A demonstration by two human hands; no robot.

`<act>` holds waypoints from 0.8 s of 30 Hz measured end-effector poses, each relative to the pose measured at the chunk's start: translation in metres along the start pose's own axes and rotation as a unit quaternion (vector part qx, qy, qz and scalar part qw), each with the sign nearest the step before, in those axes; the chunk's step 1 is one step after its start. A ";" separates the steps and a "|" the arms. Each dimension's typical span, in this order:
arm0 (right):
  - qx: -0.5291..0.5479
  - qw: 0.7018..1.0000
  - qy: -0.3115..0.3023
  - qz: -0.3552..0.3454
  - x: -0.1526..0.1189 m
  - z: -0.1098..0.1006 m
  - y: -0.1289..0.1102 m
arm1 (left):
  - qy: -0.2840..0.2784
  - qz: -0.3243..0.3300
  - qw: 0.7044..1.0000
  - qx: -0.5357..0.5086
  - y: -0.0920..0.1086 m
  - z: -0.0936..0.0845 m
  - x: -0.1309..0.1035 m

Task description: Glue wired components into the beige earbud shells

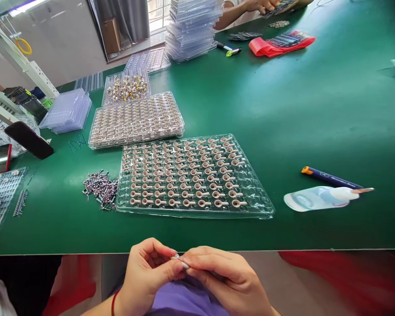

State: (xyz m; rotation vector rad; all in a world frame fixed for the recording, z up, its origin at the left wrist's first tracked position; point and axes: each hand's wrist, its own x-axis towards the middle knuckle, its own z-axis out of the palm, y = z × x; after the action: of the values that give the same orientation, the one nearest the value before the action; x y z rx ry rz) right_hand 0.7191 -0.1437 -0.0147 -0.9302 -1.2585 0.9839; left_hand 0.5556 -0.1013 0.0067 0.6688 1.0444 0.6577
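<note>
We list first the green table [316, 131], which fills most of the view. On it, nearest our hands, lies a clear tray [260, 206] with rows of small beige pieces. Behind it, to the left, sits a second full tray [136, 120], and behind that a partly filled tray [127, 87]. At the far edge stands a stack of empty trays [192, 26]; a flatter stack [67, 110] lies at the left. A co-worker's hand [261, 4] works at the far end, near a red pouch [266, 47]. Right of the near tray lie a clear bottle [319, 197] and a blue pen [332, 178]. Left of that tray is a heap of small dark parts [100, 188].

Below the table edge, our left hand [148, 272] and right hand [222, 274] meet, fingertips pinched together around a tiny pale part [181, 261]. It is mostly hidden, and we cannot tell which hand grips it.
</note>
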 end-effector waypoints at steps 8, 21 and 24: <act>0.142 0.977 0.013 0.159 -0.004 -0.001 0.015 | -0.020 -0.007 1.000 -0.008 0.001 0.001 -0.001; 0.412 0.861 0.030 0.297 -0.007 0.017 0.019 | -0.023 -0.006 0.999 -0.026 0.001 0.007 -0.001; 0.405 0.861 0.051 0.303 -0.009 0.019 0.016 | -0.013 -0.004 1.000 -0.027 -0.001 0.007 -0.002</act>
State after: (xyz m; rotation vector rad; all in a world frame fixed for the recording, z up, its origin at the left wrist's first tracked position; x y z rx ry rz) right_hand 0.6981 -0.1469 -0.0309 -0.6737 -0.3349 1.7472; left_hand 0.5618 -0.1046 0.0094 0.6252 1.0011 0.6661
